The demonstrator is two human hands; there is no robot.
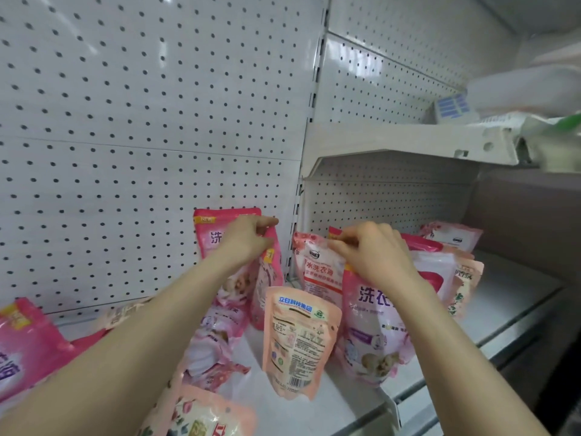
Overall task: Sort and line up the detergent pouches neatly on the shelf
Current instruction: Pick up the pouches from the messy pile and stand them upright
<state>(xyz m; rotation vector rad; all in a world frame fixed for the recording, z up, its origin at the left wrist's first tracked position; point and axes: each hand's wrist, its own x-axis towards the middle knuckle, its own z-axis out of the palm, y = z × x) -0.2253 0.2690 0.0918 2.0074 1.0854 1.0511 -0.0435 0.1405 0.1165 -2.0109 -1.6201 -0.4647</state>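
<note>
A white pegboard back wall (132, 121) rises behind a pale metal shelf (509, 297) strewn with pink detergent pouches; a second shelf (408, 143) juts out higher up on the right, with blurred goods on it.

At the far left a bright pink pouch (22, 341) leans at the frame edge, well apart from both hands. Below the left forearm, a heap of pale pink pouches (213, 341) lies flat and crumpled, and another flowered pouch (204, 416) lies at the bottom edge.

Against the pegboard stands a tall pink pouch (217, 231), upright. The left hand (248, 240) is at its upper right corner, fingers curled and pinched together on the top edge of a thinner pouch (267, 278) just in front of it.

Between the two hands a peach pouch (298, 338) stands with its printed back and barcode facing out, touched by neither hand.

To its right stands a white-and-pink pouch (317, 269), and in front of it a larger pink pouch with purple characters (371, 328). The right hand (374, 253) is closed in a pinch on the top edge of this larger pouch, thumb and fingertips pressed together.

Further right, more pouches (452, 272) lean in a loose row.
</note>
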